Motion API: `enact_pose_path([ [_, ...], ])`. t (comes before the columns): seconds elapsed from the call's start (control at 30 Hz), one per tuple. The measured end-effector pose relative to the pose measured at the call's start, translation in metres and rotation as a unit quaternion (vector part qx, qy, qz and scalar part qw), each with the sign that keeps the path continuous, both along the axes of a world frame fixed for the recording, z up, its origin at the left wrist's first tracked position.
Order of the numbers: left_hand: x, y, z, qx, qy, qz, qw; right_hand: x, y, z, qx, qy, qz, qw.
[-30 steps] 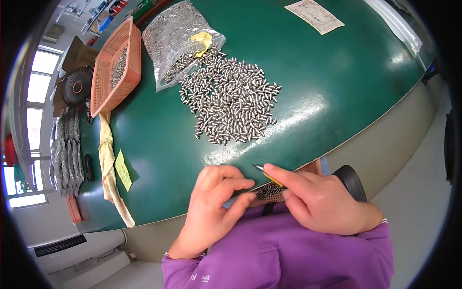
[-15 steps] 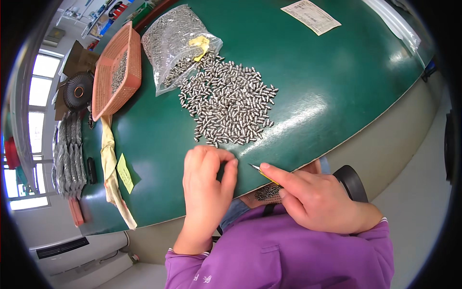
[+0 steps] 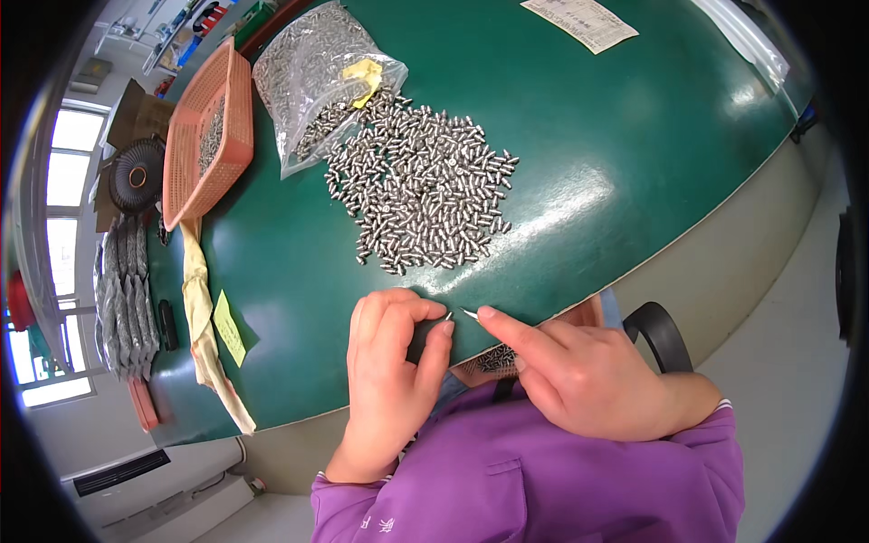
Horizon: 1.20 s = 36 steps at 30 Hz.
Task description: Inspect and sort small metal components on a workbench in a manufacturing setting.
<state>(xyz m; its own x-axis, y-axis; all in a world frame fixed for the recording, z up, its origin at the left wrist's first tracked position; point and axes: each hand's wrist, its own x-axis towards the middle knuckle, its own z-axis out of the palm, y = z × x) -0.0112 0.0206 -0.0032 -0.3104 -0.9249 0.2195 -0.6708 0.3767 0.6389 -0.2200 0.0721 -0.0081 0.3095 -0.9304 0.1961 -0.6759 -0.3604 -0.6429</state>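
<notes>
Near the table's front edge, my left hand (image 3: pixel 391 357) is closed in a pinch on a small metal piece (image 3: pixel 449 316), whose silvery end shows between thumb and forefinger. It looks like the pieces in the pile. My right hand (image 3: pixel 588 376) is closed round a slim pointed tool (image 3: pixel 470 314), index finger stretched along it. The tool's bright tip points at the piece, a small gap apart; its handle is hidden by the fingers. Just beyond both hands spreads a pile of small, bullet-shaped metal pieces (image 3: pixel 425 195).
A clear plastic bag (image 3: pixel 312 68) of such pieces lies open behind the pile. Left are a pink basket (image 3: pixel 210 181), a yellow cloth strip (image 3: pixel 201 312), a yellow note (image 3: pixel 229 329) and packed bags (image 3: pixel 125 308). A paper sheet (image 3: pixel 584 20) lies at the back. Below the edge sits another basket (image 3: pixel 471 373).
A metal piece now shows between my left thumb and forefinger. My right hand has moved slightly left, bringing the tool's tip nearer my left fingertips. The view has shifted slightly.
</notes>
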Motion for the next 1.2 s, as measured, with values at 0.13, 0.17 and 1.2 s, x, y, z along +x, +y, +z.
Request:
enact_pose_path([
  [0.13,-0.001,0.0,-0.003,-0.017,-0.016,-0.001,1.0,0.002,0.001,0.001,-0.013,0.013,-0.003,1.0],
  [0.17,-0.001,0.0,-0.003,-0.016,-0.016,-0.001,1.0,0.002,0.001,0.001,-0.012,0.013,-0.003,1.0],
  [1.2,0.015,-0.014,-0.003,-0.088,-0.06,0.043,0.993,-0.01,-0.004,0.007,0.013,-0.034,0.006,0.999],
])
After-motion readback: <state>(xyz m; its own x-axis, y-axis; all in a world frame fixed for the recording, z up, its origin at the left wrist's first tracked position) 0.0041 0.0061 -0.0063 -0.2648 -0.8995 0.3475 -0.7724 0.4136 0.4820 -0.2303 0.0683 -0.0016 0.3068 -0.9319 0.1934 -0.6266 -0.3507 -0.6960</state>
